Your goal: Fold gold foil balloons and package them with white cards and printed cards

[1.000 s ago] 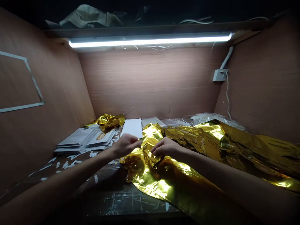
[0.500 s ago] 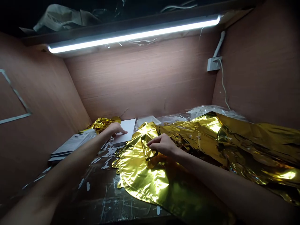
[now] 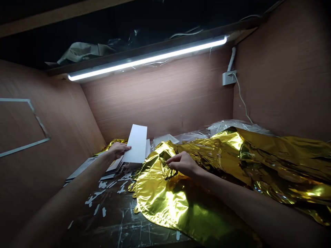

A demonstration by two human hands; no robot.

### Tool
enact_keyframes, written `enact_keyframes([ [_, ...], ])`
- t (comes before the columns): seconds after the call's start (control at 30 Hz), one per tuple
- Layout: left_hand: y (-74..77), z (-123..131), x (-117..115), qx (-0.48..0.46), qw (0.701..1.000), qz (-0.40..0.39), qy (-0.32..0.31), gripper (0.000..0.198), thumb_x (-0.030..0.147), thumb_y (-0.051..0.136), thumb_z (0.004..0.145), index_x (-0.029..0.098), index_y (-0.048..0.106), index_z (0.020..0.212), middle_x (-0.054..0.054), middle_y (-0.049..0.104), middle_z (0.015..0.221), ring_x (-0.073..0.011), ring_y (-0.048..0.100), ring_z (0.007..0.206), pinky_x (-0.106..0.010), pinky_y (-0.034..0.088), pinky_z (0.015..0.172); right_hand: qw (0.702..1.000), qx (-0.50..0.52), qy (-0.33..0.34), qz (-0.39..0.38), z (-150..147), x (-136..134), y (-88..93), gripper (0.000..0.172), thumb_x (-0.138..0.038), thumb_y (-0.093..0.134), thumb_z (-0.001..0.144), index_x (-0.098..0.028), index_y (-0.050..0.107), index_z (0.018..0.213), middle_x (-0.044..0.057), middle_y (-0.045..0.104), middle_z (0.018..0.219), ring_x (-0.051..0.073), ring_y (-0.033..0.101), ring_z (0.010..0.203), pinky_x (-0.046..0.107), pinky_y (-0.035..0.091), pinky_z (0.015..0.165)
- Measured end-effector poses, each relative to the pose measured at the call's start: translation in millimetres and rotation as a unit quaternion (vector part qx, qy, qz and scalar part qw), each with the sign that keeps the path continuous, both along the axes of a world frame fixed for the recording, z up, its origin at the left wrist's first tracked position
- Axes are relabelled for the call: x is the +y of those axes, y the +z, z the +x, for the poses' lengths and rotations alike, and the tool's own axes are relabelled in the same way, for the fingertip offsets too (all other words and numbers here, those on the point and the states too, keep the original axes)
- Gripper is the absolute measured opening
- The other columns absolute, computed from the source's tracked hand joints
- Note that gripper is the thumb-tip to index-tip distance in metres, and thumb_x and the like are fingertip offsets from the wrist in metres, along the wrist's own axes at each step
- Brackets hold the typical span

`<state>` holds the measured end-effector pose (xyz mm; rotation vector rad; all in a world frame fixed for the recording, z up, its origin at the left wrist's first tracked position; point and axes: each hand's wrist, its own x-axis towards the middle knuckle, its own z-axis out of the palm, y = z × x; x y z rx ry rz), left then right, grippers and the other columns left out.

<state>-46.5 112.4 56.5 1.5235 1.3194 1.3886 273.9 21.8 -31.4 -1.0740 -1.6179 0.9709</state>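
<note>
My left hand (image 3: 119,150) grips a white card (image 3: 136,144) by its left edge, thumb on top, and holds it tilted above the stack of white cards (image 3: 148,148). The fingers under the card are hidden. On the right, my right hand (image 3: 184,163) pinches a crumpled fold of a flat gold foil balloon (image 3: 162,193). This balloon lies over the front of the table, its rim with small tabs toward the left. More gold foil balloons (image 3: 279,158) are heaped behind and to the right of my right forearm.
Small white strips (image 3: 103,211) are scattered on the dark table (image 3: 124,224). A pile of printed papers (image 3: 80,169) lies by the left wall. Clear plastic bags (image 3: 232,126) sit at the back right. A lit tube lamp (image 3: 150,59) and a white socket box (image 3: 229,78) are on the walls.
My left hand has lifted a white card off the stack and moved it slightly left. My right hand stays at the foil fold. The camera view has shifted and tilted.
</note>
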Motion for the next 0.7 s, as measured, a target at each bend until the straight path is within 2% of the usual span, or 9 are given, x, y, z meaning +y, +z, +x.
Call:
enact_keyframes([
  [0.07,-11.0,2.7,-5.6,-0.014,0.998,-0.06,-0.01,0.028,0.016,0.093,0.056,0.011,0.069,0.069,-0.007,0.072,0.065,-0.0228,0.069,0.064,-0.033,0.059,0.061,0.999,0.025,0.021,0.0,-0.5,-1.8,-0.6,0.025,-0.023,0.074,0.069,-0.018,0.085,0.09,0.007,0.078,0.073,0.015,0.064,0.063,0.026,0.048,0.06],
  [0.13,-27.8,8.8,-12.6,-0.041,0.996,-0.084,-0.015,0.034,0.02,0.095,0.053,0.01,0.073,0.077,-0.011,0.077,0.078,-0.0246,0.072,0.072,-0.034,0.061,0.066,0.997,0.049,0.057,-0.007,-0.8,-3.3,-2.3,0.025,-0.024,0.075,0.069,-0.018,0.085,0.091,0.008,0.079,0.077,0.016,0.066,0.066,0.027,0.05,0.062],
  [0.23,-51.7,20.2,-22.9,-0.084,0.993,-0.078,-0.006,0.047,0.027,0.098,0.047,0.01,0.075,0.084,-0.015,0.079,0.089,-0.0259,0.074,0.076,-0.035,0.062,0.067,0.993,0.06,0.102,-0.019,-0.7,-5.0,-6.4,0.025,-0.024,0.077,0.069,-0.019,0.085,0.092,0.008,0.08,0.082,0.017,0.069,0.07,0.028,0.052,0.066],
  [0.3,-58.4,25.0,-28.0,-0.113,0.992,-0.055,0.005,0.053,0.03,0.098,0.047,0.01,0.075,0.089,-0.016,0.079,0.094,-0.026,0.075,0.079,-0.036,0.062,0.07,0.992,0.058,0.113,-0.02,-0.5,-5.8,-9.1,0.025,-0.025,0.077,0.07,-0.019,0.085,0.093,0.008,0.08,0.084,0.018,0.071,0.072,0.03,0.054,0.068],
  [0.37,-55.0,25.7,-32.2,-0.135,0.991,-0.009,0.019,0.055,0.03,0.098,0.048,0.01,0.074,0.093,-0.015,0.079,0.097,-0.0253,0.075,0.082,-0.037,0.062,0.076,0.992,0.056,0.113,-0.016,-0.9,-7.0,-10.4,0.025,-0.026,0.078,0.07,-0.02,0.085,0.093,0.008,0.081,0.085,0.019,0.072,0.074,0.031,0.056,0.069],
  [0.43,-44.2,23.8,-37.7,-0.145,0.986,0.071,0.043,0.054,0.029,0.098,0.048,0.011,0.073,0.093,-0.013,0.079,0.094,-0.0243,0.075,0.083,-0.037,0.063,0.079,0.992,0.06,0.107,-0.01,-2.0,-9.1,-9.3,0.024,-0.026,0.08,0.068,-0.02,0.085,0.091,0.008,0.081,0.084,0.019,0.072,0.074,0.031,0.056,0.07],
  [0.53,-27.6,24.8,-52.6,-0.137,0.974,0.167,0.072,0.056,0.03,0.097,0.05,0.013,0.067,0.094,-0.009,0.078,0.086,-0.0236,0.075,0.078,-0.039,0.063,0.076,0.99,0.08,0.114,-0.014,-3.1,-13.8,-3.8,0.022,-0.028,0.084,0.066,-0.021,0.085,0.087,0.007,0.08,0.08,0.018,0.071,0.071,0.031,0.057,0.07],
  [0.6,-24.2,31.7,-66.0,-0.139,0.972,0.175,0.067,0.058,0.03,0.097,0.052,0.015,0.062,0.096,-0.006,0.077,0.082,-0.0231,0.075,0.075,-0.04,0.063,0.075,0.984,0.104,0.138,-0.036,-0.8,-16.5,0.6,0.024,-0.031,0.087,0.064,-0.02,0.085,0.085,0.008,0.078,0.075,0.017,0.07,0.067,0.03,0.056,0.067],
  [0.7,-35.3,49.6,-84.4,-0.155,0.981,0.112,0.017,0.057,0.028,0.095,0.055,0.016,0.059,0.098,-0.006,0.076,0.082,-0.0236,0.074,0.074,-0.041,0.063,0.074,0.979,0.125,0.149,-0.057,10.0,-16.5,6.2,0.029,-0.039,0.089,0.063,-0.019,0.085,0.084,0.009,0.077,0.074,0.019,0.069,0.064,0.03,0.055,0.06],
])
